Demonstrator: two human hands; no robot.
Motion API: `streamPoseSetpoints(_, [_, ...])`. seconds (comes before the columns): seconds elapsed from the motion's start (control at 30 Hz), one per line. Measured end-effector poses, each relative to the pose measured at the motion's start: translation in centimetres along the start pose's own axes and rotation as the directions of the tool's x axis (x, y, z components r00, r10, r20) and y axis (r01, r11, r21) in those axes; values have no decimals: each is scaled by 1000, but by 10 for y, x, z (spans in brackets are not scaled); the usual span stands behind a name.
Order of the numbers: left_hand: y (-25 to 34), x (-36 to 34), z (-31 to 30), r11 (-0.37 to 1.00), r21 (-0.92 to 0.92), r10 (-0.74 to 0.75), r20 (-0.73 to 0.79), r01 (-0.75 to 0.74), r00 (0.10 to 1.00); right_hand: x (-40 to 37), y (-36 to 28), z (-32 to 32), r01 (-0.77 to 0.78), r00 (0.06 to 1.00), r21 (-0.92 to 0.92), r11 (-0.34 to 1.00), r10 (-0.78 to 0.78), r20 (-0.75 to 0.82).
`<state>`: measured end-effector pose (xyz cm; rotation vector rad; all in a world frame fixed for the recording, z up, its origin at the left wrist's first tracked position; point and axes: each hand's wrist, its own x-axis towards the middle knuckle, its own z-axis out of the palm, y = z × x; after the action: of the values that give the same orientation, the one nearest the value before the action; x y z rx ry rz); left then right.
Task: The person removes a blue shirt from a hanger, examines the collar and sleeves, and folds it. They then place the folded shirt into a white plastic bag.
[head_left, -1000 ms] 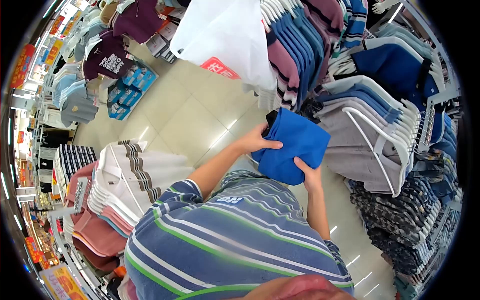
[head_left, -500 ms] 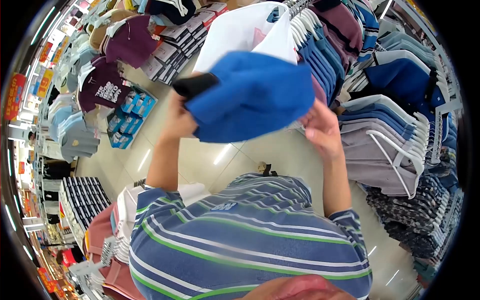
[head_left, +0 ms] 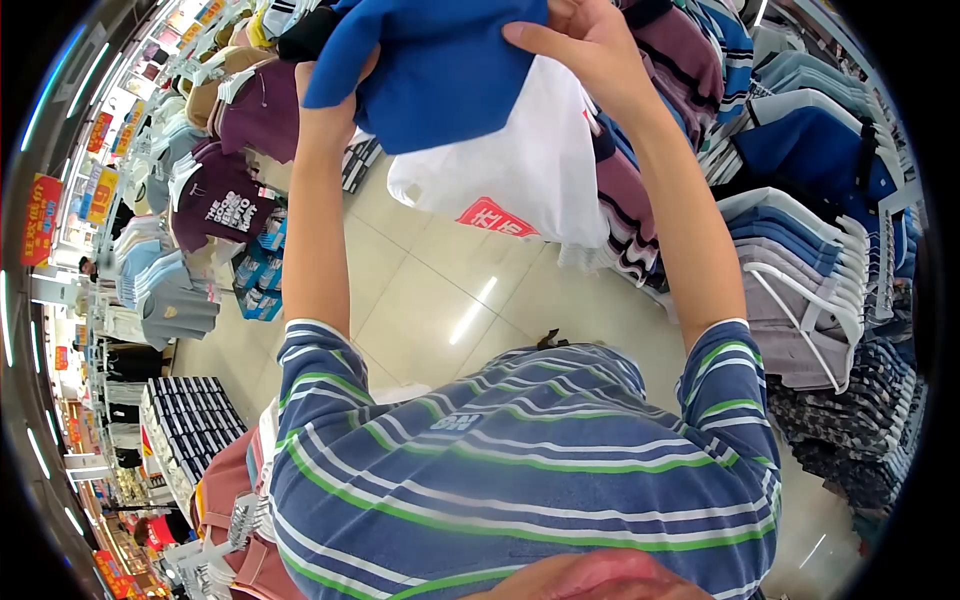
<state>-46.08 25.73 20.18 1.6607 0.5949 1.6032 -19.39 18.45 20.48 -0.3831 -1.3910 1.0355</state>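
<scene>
The blue garment [head_left: 440,70] was soft, matt cloth. The white bag [head_left: 530,170] looked like thin, smooth plastic with a faint sheen. The floor tiles [head_left: 430,290] were glossy, mirroring the lights. The hangers [head_left: 800,292] were smooth white plastic, and the striped shirt [head_left: 520,470] was matt knit cloth.

floor [head_left: 430,300]: glossy beige tiles | on it: clothes racks [head_left: 800,290], blue-pack bin [head_left: 260,290]

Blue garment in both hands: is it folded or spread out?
Folded: left hand and right hand grip the blue garment as a compact, layered bundle; its top is cropped.
</scene>
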Motion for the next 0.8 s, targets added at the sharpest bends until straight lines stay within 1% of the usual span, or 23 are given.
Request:
streamPoseSetpoints(0.03, [-2,6,1,1000,4,3,7,-3,1000,3,0,0,7,1000,3,1000,-7,-4])
streamPoseSetpoints(0.1, [-5,17,0,1000,12,3,8,-3,1000,10,5,-7,20,996,-270,963,5,89])
streamPoseSetpoints(0.13, [-7,22,-1,1000,15,2,9,-2,1000,16,33,-25,225,967,-557,799,-113,229])
streamPoseSetpoints(0.17, [-8,26,-3,1000,18,2,8,-2,1000,10,44,-26,228,967,-558,798,-119,225])
streamPoseSetpoints(0.23, [-11,31,-9,1000,25,4,7,-4,1000,7,43,-17,133,977,-816,563,64,203])
streamPoseSetpoints(0.27, [-15,29,-15,999,32,1,20,-2,1000,4,39,-18,82,946,-891,446,246,210])
streamPoseSetpoints(0.3, [-22,25,-21,999,36,3,25,-3,1000,1,44,-18,81,948,-890,449,240,208])
streamPoseSetpoints(0.37, [-33,22,-29,990,131,45,104,-58,994,-5,59,-20,179,848,-970,163,474,236])
streamPoseSetpoints(0.4, [-31,18,-25,996,83,-26,27,24,999,-10,57,-17,178,851,-971,163,470,235])
streamPoseSetpoints(0.47, [-28,14,-19,994,112,-1,42,-4,999,-33,49,-8,241,768,-969,56,600,226])
streamPoseSetpoints(0.5, [-26,11,-15,990,140,21,56,-29,998,-42,49,-9,242,766,-969,56,602,226])
streamPoseSetpoints(0.53, [-19,7,-7,982,188,16,100,-35,995,-52,49,-12,309,788,-946,96,531,312])
streamPoseSetpoints(0.57, [-19,6,-7,982,185,15,97,-33,995,-62,48,-16,378,800,-917,128,453,393])
streamPoseSetpoints(0.6, [-19,6,-5,946,298,57,240,-130,969,-74,39,-14,394,859,-910,132,301,415])
streamPoseSetpoints(0.63, [-12,5,3,890,389,78,383,-237,921,-79,29,-14,393,858,-910,130,305,413])
streamPoseSetpoints(0.7, [7,0,22,792,536,-56,542,-294,838,-85,12,-16,399,873,-916,40,288,393])
streamPoseSetpoints(0.73, [6,2,26,784,514,-76,636,-348,768,-90,10,-20,408,894,-913,27,189,405])
streamPoseSetpoints(0.77, [3,6,30,777,485,-96,721,-401,686,-92,7,-22,402,897,-915,23,191,399])
streamPoseSetpoints(0.8, [-4,5,35,811,445,-108,750,-378,652,-93,2,-25,416,899,-909,21,139,415])
